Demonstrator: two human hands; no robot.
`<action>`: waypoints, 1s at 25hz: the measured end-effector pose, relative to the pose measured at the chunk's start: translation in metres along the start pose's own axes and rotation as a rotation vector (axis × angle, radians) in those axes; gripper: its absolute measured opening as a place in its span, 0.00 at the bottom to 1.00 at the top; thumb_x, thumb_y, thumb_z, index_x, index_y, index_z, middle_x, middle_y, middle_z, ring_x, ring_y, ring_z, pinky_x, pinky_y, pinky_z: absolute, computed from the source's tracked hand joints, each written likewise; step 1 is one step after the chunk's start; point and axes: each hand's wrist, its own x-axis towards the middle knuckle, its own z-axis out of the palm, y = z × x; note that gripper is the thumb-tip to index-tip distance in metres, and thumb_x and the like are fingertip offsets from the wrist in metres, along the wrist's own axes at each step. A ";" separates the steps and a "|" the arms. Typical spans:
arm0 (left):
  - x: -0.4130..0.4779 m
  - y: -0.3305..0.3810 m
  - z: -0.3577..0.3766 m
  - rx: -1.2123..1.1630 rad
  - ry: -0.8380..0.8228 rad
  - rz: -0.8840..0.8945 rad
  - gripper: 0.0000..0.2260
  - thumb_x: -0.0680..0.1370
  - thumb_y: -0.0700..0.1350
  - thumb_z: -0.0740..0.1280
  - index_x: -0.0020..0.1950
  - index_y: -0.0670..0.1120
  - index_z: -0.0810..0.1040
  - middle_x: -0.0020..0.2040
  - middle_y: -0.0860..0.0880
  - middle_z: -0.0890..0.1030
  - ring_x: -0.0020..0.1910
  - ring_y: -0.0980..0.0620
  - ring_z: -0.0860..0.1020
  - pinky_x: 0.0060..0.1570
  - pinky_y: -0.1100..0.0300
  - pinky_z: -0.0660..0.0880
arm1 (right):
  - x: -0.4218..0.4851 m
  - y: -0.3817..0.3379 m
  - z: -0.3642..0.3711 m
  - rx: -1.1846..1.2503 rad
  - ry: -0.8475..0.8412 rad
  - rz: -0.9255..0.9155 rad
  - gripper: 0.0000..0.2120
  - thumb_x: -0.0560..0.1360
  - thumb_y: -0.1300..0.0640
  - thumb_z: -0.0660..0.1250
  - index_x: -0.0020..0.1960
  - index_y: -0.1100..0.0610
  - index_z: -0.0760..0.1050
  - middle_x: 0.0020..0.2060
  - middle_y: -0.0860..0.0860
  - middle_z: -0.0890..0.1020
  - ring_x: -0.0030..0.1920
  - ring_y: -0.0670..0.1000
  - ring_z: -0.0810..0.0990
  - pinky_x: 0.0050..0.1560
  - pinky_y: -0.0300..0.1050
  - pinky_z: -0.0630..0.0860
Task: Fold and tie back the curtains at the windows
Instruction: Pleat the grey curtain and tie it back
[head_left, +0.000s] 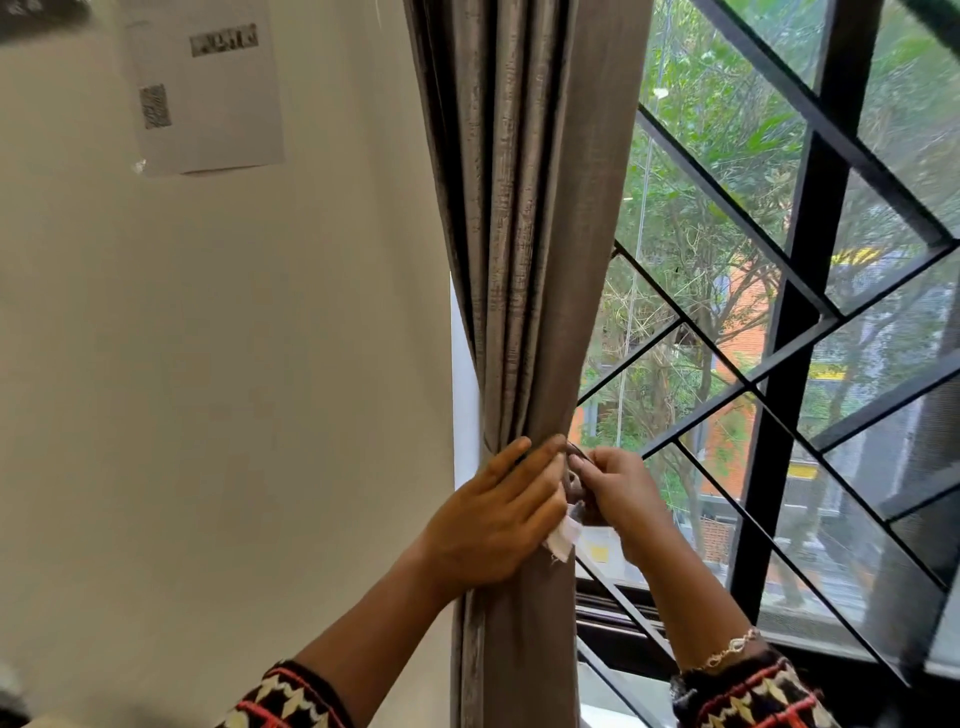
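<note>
Left hand (498, 514) comes up from the lower middle on a bare forearm that slants up and to the right, out of a black sleeve with red and cream pattern (291, 696). Its palm lies flat against the front of the grey-brown pleated fabric curtain (524, 260), at the point where the folds are drawn tightest. The fingers are nearly straight and close together, laid across the bundle with the tips reaching the curtain's right edge. They press on the cloth and do not curl round it; the thumb cannot be seen.

Right hand (618, 493) sits just right of the curtain's edge, its forearm rising steeply from a matching patterned sleeve (753, 696), with a thin silver chain bracelet (732, 647) at the wrist. Its fingers are curled inward toward the curtain and pinch a brown fabric tie-back (575, 488) that sits against the curtain's right edge, between the two hands. How the tie-back runs round the bundle is hidden.

A small white cloth label (563, 535) hangs from the curtain just below the left fingertips. Right of the curtain stands a black metal window grille with diagonal bars (810, 260). Left of the curtain, a white printed paper sheet (202, 88) hangs on the cream wall (208, 364).
</note>
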 end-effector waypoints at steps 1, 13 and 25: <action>-0.002 -0.002 0.002 0.002 -0.031 -0.002 0.09 0.78 0.41 0.56 0.51 0.42 0.74 0.58 0.42 0.80 0.68 0.42 0.70 0.73 0.49 0.54 | 0.005 0.002 -0.005 -0.180 0.058 -0.039 0.14 0.77 0.59 0.64 0.33 0.58 0.73 0.27 0.57 0.76 0.27 0.53 0.76 0.30 0.45 0.75; -0.011 0.004 0.020 0.140 -0.045 -0.096 0.17 0.74 0.45 0.58 0.58 0.43 0.79 0.59 0.42 0.77 0.60 0.44 0.68 0.59 0.49 0.64 | -0.028 -0.014 -0.003 0.373 -0.313 0.301 0.08 0.78 0.57 0.61 0.43 0.59 0.75 0.35 0.54 0.79 0.37 0.51 0.79 0.40 0.50 0.78; 0.002 0.001 -0.018 -1.025 -0.252 -0.643 0.28 0.69 0.47 0.64 0.69 0.43 0.67 0.66 0.47 0.72 0.63 0.56 0.69 0.65 0.69 0.64 | -0.033 0.006 0.022 0.339 -0.174 0.007 0.14 0.78 0.58 0.62 0.36 0.60 0.77 0.25 0.50 0.78 0.27 0.46 0.76 0.31 0.37 0.73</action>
